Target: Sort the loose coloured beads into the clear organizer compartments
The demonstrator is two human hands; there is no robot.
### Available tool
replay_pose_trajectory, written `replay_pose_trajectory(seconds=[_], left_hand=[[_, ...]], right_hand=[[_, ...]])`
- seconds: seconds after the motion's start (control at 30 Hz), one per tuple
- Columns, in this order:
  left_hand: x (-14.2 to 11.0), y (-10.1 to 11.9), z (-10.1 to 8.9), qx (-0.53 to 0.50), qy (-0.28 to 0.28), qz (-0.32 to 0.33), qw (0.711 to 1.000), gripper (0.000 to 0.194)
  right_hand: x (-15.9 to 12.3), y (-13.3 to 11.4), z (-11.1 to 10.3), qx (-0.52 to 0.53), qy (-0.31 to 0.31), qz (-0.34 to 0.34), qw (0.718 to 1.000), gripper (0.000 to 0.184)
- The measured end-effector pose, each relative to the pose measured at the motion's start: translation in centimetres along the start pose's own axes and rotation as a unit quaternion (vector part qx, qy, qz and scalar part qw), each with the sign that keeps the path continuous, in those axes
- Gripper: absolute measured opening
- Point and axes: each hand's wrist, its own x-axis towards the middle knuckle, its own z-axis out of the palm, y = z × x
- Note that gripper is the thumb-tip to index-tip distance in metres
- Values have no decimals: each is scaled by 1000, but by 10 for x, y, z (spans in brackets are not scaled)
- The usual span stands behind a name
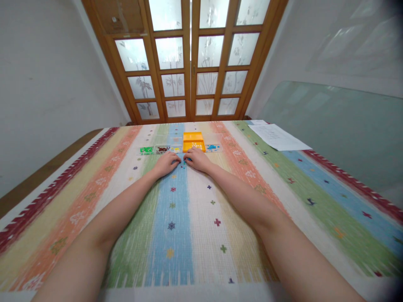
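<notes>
Both hands are close together near the middle of the table, just in front of a row of small boxes. My left hand (pixel 167 162) has its fingers curled inward; what they pinch, if anything, is too small to make out. Across a narrow gap, my right hand (pixel 196 159) is curled too, its fingertips low over the cloth by a bit of blue. Tiny dark and coloured pieces (pixel 183 165) show between the hands. Behind the right hand stands an open orange box (pixel 192 136) with small white pieces (pixel 197 145) inside.
Clear boxes beside the orange one hold green pieces (pixel 146 150), brown pieces (pixel 163 149), yellow pieces (pixel 175 149) and blue pieces (pixel 213 147). Printed paper (pixel 278 137) lies at the far right of the striped tablecloth (pixel 171 205). Glass-paned doors (pixel 190 63) stand beyond the table.
</notes>
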Motion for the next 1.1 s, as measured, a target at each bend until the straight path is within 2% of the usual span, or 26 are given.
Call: replay_pose_trajectory(seconds=[0.37,0.5,0.6,0.7,0.87,0.97,1.1], left_hand=[[-1,3,-1,0,-1,-16,1000,20],[0,5,-2,2,-1,-13,1000,17],[0,7,-3,-5,7,-19,1000,15],[-1,9,-5,-11,22,-55,998,13],[-1,8,-6,-32,42,-96,994,12],[-1,6,-5,-40,43,-98,993,11],[-1,2,-4,-50,16,-65,997,14]], right_hand=[[-2,-2,0,69,10,3,998,11],[-2,2,3,95,28,25,995,11],[0,8,4,118,56,65,989,11],[0,19,1,129,103,117,979,12],[-9,47,-12,102,197,233,947,17],[-18,66,-17,82,226,299,923,19],[-27,82,-16,74,245,340,905,27]])
